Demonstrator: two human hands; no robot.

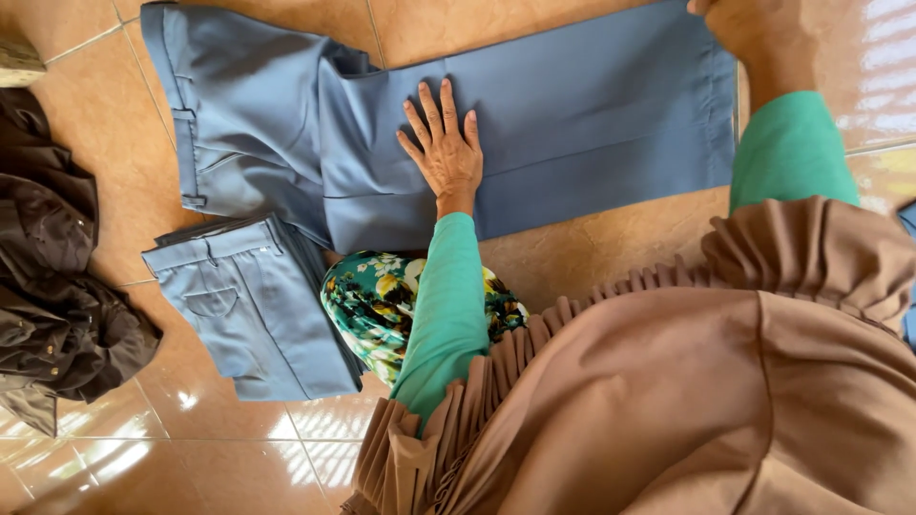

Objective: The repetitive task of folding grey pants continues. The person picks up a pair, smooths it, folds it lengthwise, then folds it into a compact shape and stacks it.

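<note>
Blue-grey trousers (534, 124) spread flat on tiled floor (592, 253), pressed under both hands.

Left hand (444, 143) lies palm-down mid-leg, fingers splayed wide, gripping nothing. Right hand (739, 24) sits at the hem end, partly out of frame; grip cannot be told. Cloth judged light, soft, limp, likely slippery on tile; best taken at hem or waistband. Below-left of the left hand: folded trousers (253, 310); further left, dark brown garment (52, 286).
</note>
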